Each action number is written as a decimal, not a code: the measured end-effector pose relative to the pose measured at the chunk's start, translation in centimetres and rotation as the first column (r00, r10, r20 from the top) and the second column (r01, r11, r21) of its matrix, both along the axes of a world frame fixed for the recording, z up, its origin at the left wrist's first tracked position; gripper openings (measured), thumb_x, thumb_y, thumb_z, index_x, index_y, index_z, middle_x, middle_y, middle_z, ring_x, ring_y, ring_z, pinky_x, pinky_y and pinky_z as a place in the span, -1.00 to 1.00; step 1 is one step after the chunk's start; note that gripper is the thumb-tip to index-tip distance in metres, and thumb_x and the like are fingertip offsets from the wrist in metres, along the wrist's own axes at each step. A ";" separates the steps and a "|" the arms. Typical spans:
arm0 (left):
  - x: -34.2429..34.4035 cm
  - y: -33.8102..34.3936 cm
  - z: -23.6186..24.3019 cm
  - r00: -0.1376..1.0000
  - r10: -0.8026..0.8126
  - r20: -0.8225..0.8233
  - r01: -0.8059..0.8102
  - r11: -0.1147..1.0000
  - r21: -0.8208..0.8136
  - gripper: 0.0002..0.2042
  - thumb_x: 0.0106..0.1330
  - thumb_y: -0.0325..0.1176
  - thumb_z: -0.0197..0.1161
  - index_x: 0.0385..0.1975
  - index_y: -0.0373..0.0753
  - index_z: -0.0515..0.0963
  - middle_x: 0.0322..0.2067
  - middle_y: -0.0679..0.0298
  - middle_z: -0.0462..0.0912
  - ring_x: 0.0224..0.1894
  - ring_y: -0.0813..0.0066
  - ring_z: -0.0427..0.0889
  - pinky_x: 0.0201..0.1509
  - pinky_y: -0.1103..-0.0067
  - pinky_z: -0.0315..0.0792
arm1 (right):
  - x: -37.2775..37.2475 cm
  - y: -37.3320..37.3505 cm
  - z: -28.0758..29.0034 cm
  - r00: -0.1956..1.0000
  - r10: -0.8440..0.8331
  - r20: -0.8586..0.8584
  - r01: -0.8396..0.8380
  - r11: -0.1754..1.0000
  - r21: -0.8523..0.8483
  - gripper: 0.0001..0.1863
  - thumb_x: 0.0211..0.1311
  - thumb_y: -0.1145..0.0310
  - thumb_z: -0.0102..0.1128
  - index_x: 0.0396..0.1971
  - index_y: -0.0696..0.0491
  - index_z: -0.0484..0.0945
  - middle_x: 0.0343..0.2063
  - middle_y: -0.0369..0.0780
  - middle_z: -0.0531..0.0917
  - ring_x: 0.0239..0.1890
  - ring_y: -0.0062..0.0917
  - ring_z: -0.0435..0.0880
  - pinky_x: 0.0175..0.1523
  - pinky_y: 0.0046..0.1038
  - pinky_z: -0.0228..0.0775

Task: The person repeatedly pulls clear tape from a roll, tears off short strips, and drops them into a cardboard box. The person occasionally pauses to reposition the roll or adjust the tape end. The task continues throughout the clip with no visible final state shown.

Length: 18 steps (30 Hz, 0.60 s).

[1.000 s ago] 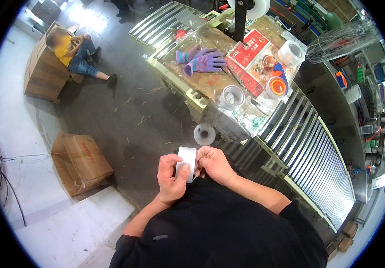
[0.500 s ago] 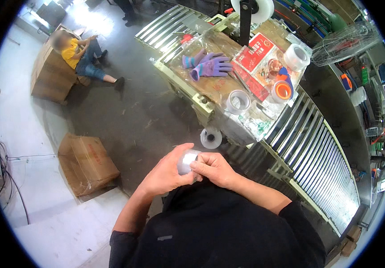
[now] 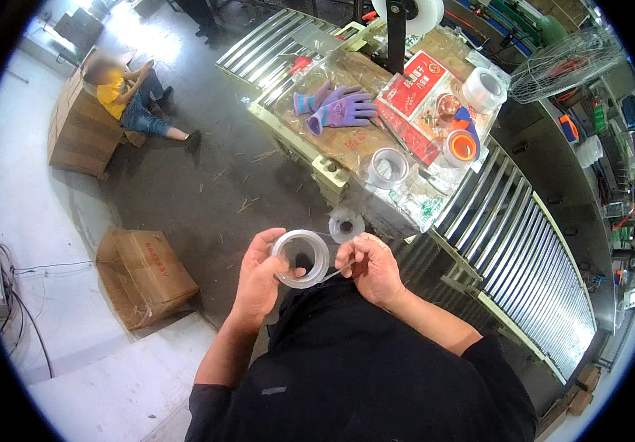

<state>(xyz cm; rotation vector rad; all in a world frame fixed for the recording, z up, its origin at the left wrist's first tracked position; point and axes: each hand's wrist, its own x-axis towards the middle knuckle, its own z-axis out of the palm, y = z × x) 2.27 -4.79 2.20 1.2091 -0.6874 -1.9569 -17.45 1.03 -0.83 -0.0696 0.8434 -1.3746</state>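
Left hand [image 3: 258,280] clamped around a clear plastic tape roll [image 3: 300,258], steadying it; right hand [image 3: 373,267] just beside, pinching its peeled strip [image 3: 332,272] taut for unwinding.

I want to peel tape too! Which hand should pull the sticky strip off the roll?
Probably the right hand: its fingertips already pinch the loose strip leading off the clear tape roll. The left hand is busy wrapped round the roll, steadying it.
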 end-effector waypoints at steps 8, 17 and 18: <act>2.0 -2.3 -3.4 0.987 0.157 0.023 -0.158 0.975 0.154 -0.73 0.23 -0.47 0.19 -0.07 -0.15 0.42 -0.48 0.46 0.41 -0.53 0.69 0.31 -0.48 0.64 0.25 | -0.6 0.2 -0.6 0.997 -0.039 0.068 0.040 0.999 -0.016 -0.73 0.34 0.37 -0.06 -0.60 0.02 0.27 -0.56 -0.23 0.49 -0.58 -0.57 0.37 -0.48 -0.54 0.20; 3.0 -2.9 -4.5 0.980 0.093 -0.174 -0.043 0.961 0.274 -0.75 0.24 -0.45 0.21 -0.09 -0.14 0.43 -0.52 0.46 0.37 -0.56 0.67 0.29 -0.50 0.65 0.22 | -0.9 -0.4 1.7 0.990 -0.091 -0.111 0.078 0.990 -0.116 -0.74 0.33 0.38 -0.05 -0.59 0.03 0.25 -0.57 -0.25 0.46 -0.59 -0.59 0.33 -0.48 -0.53 0.19; 3.1 -3.1 -4.5 0.977 0.088 -0.196 -0.032 0.961 0.275 -0.75 0.24 -0.45 0.20 -0.09 -0.14 0.43 -0.52 0.46 0.37 -0.56 0.67 0.29 -0.51 0.66 0.22 | -1.0 -0.5 1.8 0.991 -0.101 -0.088 0.090 0.989 -0.121 -0.75 0.33 0.39 -0.05 -0.59 0.03 0.26 -0.56 -0.24 0.48 -0.59 -0.58 0.35 -0.47 -0.54 0.20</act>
